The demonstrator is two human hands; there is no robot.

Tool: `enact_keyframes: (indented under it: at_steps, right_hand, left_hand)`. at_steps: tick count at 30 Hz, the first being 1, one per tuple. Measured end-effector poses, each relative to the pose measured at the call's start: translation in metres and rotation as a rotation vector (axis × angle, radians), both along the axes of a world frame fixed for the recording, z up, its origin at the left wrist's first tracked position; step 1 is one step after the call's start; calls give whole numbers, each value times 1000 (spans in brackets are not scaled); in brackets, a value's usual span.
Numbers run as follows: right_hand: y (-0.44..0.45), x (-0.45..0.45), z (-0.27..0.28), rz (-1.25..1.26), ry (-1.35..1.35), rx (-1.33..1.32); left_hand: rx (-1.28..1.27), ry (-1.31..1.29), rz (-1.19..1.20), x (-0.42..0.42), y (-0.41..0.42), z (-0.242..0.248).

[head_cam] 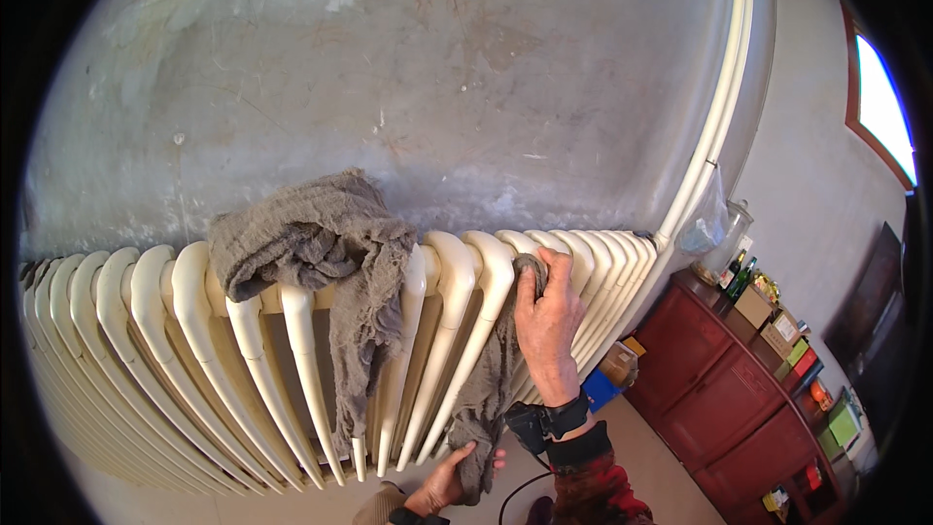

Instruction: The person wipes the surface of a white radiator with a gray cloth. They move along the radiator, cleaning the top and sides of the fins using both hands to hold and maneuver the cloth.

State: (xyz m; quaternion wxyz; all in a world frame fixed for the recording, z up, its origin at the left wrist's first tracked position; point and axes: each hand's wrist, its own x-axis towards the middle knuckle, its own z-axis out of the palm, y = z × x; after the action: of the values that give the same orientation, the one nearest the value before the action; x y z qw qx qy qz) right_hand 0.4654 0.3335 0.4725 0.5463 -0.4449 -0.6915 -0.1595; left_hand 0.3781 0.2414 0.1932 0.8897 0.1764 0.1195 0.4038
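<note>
A cream column radiator [299, 335] runs along the wall before me. My right hand [550, 321] pinches the top of a long grey cloth [488, 379] near the upper end of one column. Lower down, my left hand [441, 481] grips the hanging end of that same cloth. Between the hands the cloth stretches along the columns; whether it passes through a gap is hard to see. A second grey cloth [306, 233] lies bunched on the radiator's top, left of my right hand, with one frayed end draping down the front.
Two cream pipes [718, 102] rise at the radiator's right end, with a plastic bag [705, 215] hanging there. A dark red cabinet [721, 394] stands to the right, bearing bottles [740, 277] and boxes [780, 332]. A blue box [603, 385] sits on the floor.
</note>
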Motion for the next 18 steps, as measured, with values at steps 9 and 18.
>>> enact_keyframes:
  at_steps: [9, 18]
  right_hand:
    - [-2, -1, -3, 1, -17, 42]
    - [-13, -2, -6, 23, -13, -2]
  left_hand:
    - [7, 63, 21, 1, 0, 2]
    - [4, 52, 5, 2, 1, 0]
